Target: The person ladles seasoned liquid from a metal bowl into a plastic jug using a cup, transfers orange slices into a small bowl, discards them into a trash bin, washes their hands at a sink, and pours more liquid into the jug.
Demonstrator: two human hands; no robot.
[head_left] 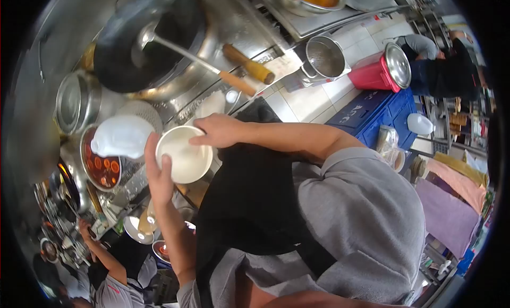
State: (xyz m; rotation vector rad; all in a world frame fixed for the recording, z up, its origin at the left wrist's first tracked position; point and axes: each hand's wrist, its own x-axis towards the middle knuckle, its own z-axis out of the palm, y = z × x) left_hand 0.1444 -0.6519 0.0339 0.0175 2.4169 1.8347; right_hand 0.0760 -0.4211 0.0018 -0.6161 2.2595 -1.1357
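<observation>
White bowl [185,162]: I'm holding it before my apron [244,202], the fingers of my right hand [220,130] and seemingly left hand [162,183] gripping its rim. Step: steadying it, I judge; moving it is calling for a level grip. Wok [114,53] and ladle [183,52] are sitting on the metal surface [234,16]; red bucket [369,73] is standing on blue crates [361,112]; a co-worker [119,292] is working nearby.

And here's the steel tabletop [241,22], gleaming away: big black wok [119,56] seated in it, metal pot [73,103] close by, pot of red soup [83,154] right alongside!
</observation>
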